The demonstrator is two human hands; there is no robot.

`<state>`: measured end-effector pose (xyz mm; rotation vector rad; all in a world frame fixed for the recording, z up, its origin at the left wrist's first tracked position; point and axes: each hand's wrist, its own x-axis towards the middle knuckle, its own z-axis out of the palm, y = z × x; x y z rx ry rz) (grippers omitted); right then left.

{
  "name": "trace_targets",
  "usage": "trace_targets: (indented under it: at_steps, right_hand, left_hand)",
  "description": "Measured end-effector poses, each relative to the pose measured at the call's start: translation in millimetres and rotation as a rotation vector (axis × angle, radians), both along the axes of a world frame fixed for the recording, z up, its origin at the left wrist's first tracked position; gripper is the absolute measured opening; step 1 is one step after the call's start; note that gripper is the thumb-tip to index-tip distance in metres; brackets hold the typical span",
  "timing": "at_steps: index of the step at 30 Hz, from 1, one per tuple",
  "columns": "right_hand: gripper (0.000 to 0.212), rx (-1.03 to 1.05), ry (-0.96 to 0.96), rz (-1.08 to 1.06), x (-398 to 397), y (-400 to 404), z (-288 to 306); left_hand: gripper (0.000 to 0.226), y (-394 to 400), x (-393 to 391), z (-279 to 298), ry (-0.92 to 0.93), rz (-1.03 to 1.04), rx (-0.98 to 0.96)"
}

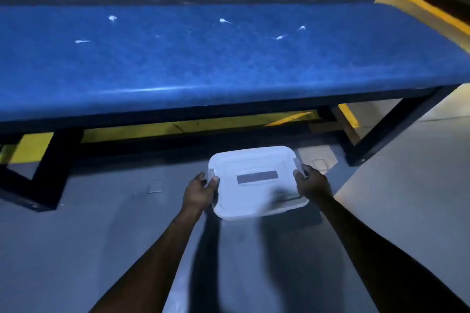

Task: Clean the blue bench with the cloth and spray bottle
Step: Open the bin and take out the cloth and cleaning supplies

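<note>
The blue bench [193, 66] runs across the upper half of the view, with several small white scraps [224, 21] scattered on its padded top. Below it, on or just above the grey floor, is a white lidded plastic box [256, 183] with a grey label on the lid. My left hand [199, 192] grips the box's left side at its clip. On the opposite side, my right hand [312, 183] holds the right clip. No cloth or spray bottle is visible; the lid hides what the box holds.
The bench stands on a black metal frame with legs at the left [48, 173] and right [376, 134]. A dark wall rises behind it. Yellow floor markings [178, 128] show under the bench and at the upper right. Grey floor [89, 236] spreads around my arms.
</note>
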<state>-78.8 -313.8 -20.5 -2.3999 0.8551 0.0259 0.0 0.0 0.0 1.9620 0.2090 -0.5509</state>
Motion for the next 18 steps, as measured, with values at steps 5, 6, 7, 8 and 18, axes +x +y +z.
trace_targets:
  at_steps: [5,6,7,8,18]
  right_hand:
    - [0.034,-0.087,-0.083,-0.110,6.7,1.4,-5.4]
    - [0.032,-0.090,-0.082,-0.110,5.5,0.6,-5.2]
    - [0.030,-0.095,-0.084,-0.109,5.1,-2.7,-6.2]
    - [0.028,-0.105,-0.082,-0.095,5.4,-5.9,-5.9]
    - [0.026,-0.252,-0.255,0.023,9.7,-9.8,7.7]
  left_hand:
    - [0.045,6.5,6.2,-19.4,-0.151,0.007,0.000]
    - [0.048,7.7,6.7,-22.6,-0.155,-0.001,0.004]
    - [0.050,7.8,7.2,-22.8,-0.163,-0.012,-0.002]
    - [0.050,7.9,7.9,-24.0,-0.157,-0.025,-0.002]
    - [0.030,15.9,16.6,-25.6,0.099,0.007,-0.246]
